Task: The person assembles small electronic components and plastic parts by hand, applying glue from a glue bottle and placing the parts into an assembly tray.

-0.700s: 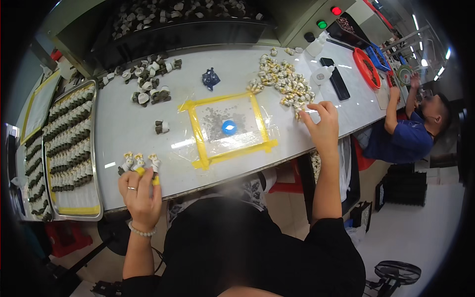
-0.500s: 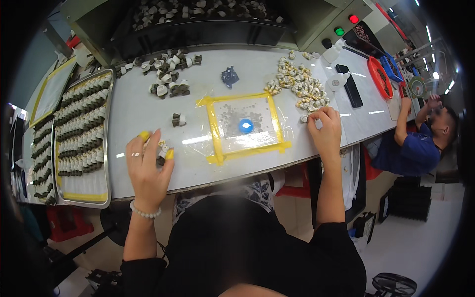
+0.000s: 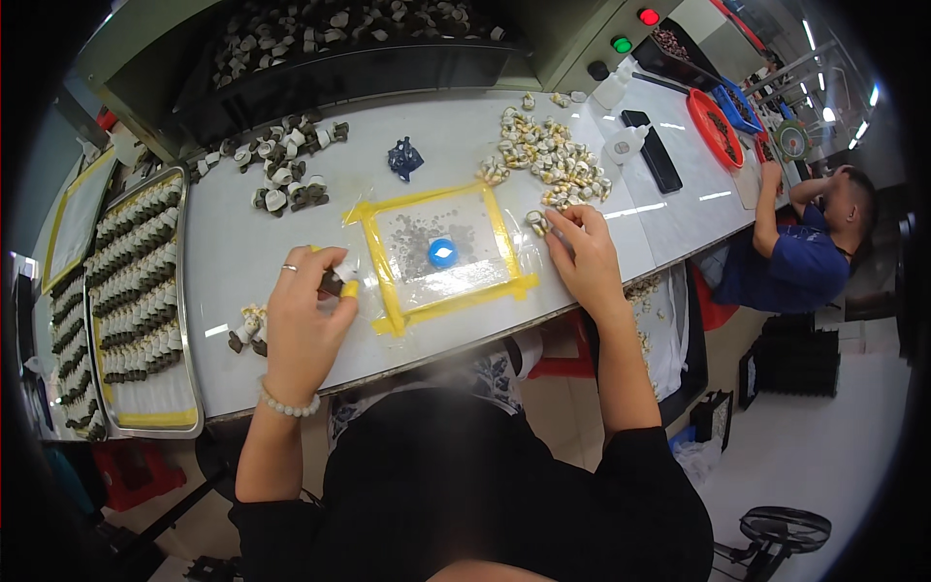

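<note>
My left hand [image 3: 308, 303], with yellow covers on its fingertips, is closed on a small dark-and-white figurine piece [image 3: 339, 277] just left of the taped square. Beside that hand a few joined figurine pieces [image 3: 250, 328] lie on the table. At the front of a pile of small white-and-yellow pieces [image 3: 553, 155], my right hand [image 3: 585, 254] pinches one white-and-yellow piece [image 3: 536, 223] at its fingertips. Between the hands, a clear sheet edged with yellow tape [image 3: 388, 291] bears grey smudges and a round blue cap [image 3: 442, 253].
Loose dark-and-white pieces [image 3: 281, 184] lie at the back left, near a metal tray [image 3: 184, 388] of figurines in rows. A crumpled dark blue lump [image 3: 404, 158], white bottles [image 3: 624, 144], a black phone [image 3: 655, 155] and a red basket [image 3: 700, 109] stand farther back. A co-worker [image 3: 800, 242] sits at right.
My left hand has moved right and taken up the lone dark-and-white piece, leaving joined pieces behind on the table. My right hand now holds a white-and-yellow piece nearer the sheet. The view has shifted.
</note>
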Demonstrator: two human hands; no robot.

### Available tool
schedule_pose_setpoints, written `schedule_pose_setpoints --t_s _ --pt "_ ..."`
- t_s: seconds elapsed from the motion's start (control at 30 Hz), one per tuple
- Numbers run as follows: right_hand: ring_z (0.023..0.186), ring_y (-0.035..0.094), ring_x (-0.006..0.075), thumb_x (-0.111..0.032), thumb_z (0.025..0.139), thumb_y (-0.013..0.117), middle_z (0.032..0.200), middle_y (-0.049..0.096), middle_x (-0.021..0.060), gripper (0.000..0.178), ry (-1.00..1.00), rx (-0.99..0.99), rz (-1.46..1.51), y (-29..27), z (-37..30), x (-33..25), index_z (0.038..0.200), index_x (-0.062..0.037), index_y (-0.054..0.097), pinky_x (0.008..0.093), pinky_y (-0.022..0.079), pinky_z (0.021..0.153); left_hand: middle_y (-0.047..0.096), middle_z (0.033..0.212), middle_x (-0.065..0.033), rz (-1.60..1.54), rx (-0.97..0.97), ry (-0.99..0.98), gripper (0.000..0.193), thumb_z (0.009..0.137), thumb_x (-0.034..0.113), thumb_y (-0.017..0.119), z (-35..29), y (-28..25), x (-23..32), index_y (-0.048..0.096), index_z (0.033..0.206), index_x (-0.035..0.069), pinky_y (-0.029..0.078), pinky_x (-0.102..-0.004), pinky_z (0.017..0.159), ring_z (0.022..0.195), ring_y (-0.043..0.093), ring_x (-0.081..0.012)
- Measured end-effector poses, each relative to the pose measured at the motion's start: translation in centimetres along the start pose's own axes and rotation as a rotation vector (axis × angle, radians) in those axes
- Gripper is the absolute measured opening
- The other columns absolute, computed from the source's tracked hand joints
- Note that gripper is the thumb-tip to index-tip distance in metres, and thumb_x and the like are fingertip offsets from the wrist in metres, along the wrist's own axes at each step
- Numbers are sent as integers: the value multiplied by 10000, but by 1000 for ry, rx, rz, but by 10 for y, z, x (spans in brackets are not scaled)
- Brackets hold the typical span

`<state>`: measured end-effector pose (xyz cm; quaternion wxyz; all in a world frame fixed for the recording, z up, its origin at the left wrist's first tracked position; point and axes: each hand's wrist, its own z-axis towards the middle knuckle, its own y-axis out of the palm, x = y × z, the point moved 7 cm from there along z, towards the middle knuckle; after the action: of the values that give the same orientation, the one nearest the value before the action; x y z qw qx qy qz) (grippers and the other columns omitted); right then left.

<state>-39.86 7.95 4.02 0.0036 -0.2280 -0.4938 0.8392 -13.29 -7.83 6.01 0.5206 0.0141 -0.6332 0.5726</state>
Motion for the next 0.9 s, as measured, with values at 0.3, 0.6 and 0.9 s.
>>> schedule_pose_setpoints --t_s 0.3,0.6,0.9 --pt "836 582 283 -53 754 648 886 612 114 183 -60 44 75 12 12 -23 930 -4 646 372 468 747 543 1054 -87 -1263 -149 -271 330 803 -95 614 -29 61 4 543 1122 -50 513 -267 813 954 582 -154" --pt "826 618 235 1 707 684 928 678 81 216 -296 -11 86 8 8 -64 919 -19 648 338 476 738 629 988 -115 -1384 -176 -364 340 811 -70 635 -40 77 -6 579 1145 -48 534 -247 731 836 623 -140" --pt "794 597 231 -64 717 722 881 651 85 200 -257 -113 207 15 11 -54 910 -32 680 327 469 722 623 991 -139 -1419 -124 -367 339 861 -26 597 -37 80 -8 530 1192 -55 526 -272 745 812 634 -181"
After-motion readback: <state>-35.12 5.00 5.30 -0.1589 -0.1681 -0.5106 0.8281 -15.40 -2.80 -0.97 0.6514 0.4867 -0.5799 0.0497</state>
